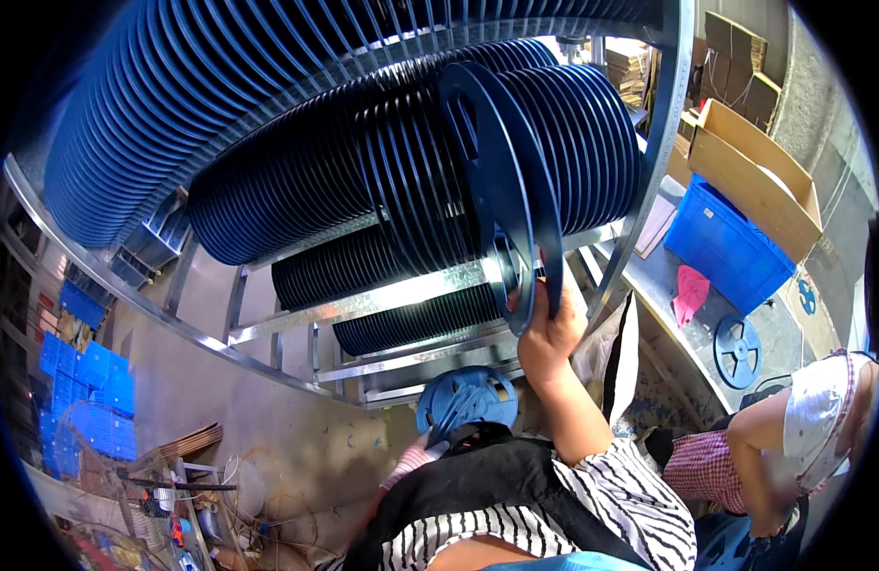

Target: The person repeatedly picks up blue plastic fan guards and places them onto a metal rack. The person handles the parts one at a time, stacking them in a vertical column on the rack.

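My bare right hand (554, 328) is closed around the lower rim of a large dark blue plastic reel (492, 152). This reel stands tilted among a row of similar reels (577, 133) on a metal rack, with its slotted flange toward the left. Lower down, close to my body, is a lighter blue spoked reel (501, 404). My left hand (420, 457), in a pale pink and white glove, is closed at the near left edge of that reel. Blue finger-like strips lie over the reel's face, and I cannot tell whether they are the glove's fingers.
The metal rack (302, 376) carries several tiers of dark reels. On the right, a table holds a blue crate (725, 238), a cardboard box (753, 171), a pink cloth (689, 293) and a blue reel (737, 352). Another person (791, 438) is at lower right. Blue bins (87, 381) stand left.
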A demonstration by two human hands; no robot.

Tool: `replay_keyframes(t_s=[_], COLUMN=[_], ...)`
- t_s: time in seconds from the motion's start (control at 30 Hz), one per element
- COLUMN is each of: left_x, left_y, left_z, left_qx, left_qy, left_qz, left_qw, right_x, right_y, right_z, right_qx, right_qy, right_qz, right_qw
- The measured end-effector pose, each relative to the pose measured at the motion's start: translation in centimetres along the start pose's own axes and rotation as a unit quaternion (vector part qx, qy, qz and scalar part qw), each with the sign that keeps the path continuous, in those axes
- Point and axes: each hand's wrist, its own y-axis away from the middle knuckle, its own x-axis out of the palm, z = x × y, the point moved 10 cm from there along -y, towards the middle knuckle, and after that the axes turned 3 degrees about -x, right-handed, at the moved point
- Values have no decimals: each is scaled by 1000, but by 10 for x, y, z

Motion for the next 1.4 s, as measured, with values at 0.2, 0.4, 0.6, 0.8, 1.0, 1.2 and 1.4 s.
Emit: replay_keyframes(t_s=[0.2,0.4,0.6,0.8,1.0,1.2,1.4], left_x=[-4,-14,-19,-21,-21,-19,-12], left_y=[15,27,33,40,50,34,33], left_z=[-4,-8,-12,-16,-48,-18,1], left_qx=[4,-27,-41,-53,-75,-12,-28], left_qy=[178,187,185,181,141,179,243], left_qz=[28,19,8,-2,-9,-19,14], left_qw=[984,982,982,982,987,983,970], right_x=[41,77,102,113,110,74,70], right_y=[-20,-47,-33,-23,-10,-19,-43], right_z=[-12,-29,-77,-94,-106,-69,-61], right_qx=[-58,-179,-162,-133,-145,-201,-201], right_qy=[113,285,370,405,411,363,396], right_qz=[-29,-58,44,112,128,1,4], right_qw=[991,940,914,898,891,910,896])
